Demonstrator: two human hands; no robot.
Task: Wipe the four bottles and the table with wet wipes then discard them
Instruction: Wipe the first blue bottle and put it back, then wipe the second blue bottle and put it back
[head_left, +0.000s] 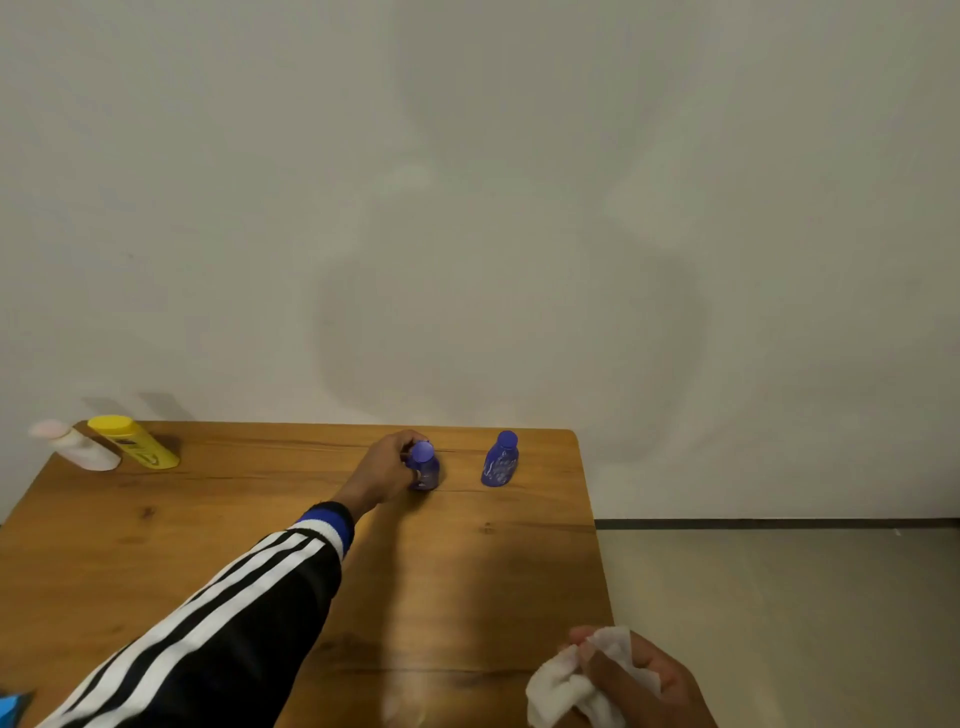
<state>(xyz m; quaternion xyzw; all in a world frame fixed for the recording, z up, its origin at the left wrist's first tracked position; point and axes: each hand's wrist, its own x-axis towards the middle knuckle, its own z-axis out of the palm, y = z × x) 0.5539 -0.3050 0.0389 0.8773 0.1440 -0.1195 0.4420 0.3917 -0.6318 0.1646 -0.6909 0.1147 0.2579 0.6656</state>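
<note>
From the head view, a brown wooden table (291, 545) stands against a pale wall. The left hand (387, 470) reaches out over the table, near the far edge and a bit right of the middle. Its fingers (410, 441) are curled round a small blue bottle (425, 467), and the bottle stands upright on the table. The arm has a black sleeve (218, 618) with white stripes and a blue band at the wrist. A second blue bottle (500, 460) stands just to the right of the first one, near the far right corner of the table. The two blue bottles do not touch. At the far left corner stand a yellow bottle (134, 442) and a white bottle (72, 446) with a pale pink cap. These two are close side by side, and both look tilted in this wide view. They are well apart from the blue ones. The right hand (644, 680) is at the near right corner of the table. Its fingers are curled round a crumpled white wet wipe (563, 680) and hold it tight. The wipe hangs out on the left side of the hand. A bit of something bright blue (13, 705) shows at the near left edge, too small to tell what it is. Past the right edge of the table is a grey floor (789, 623).
</note>
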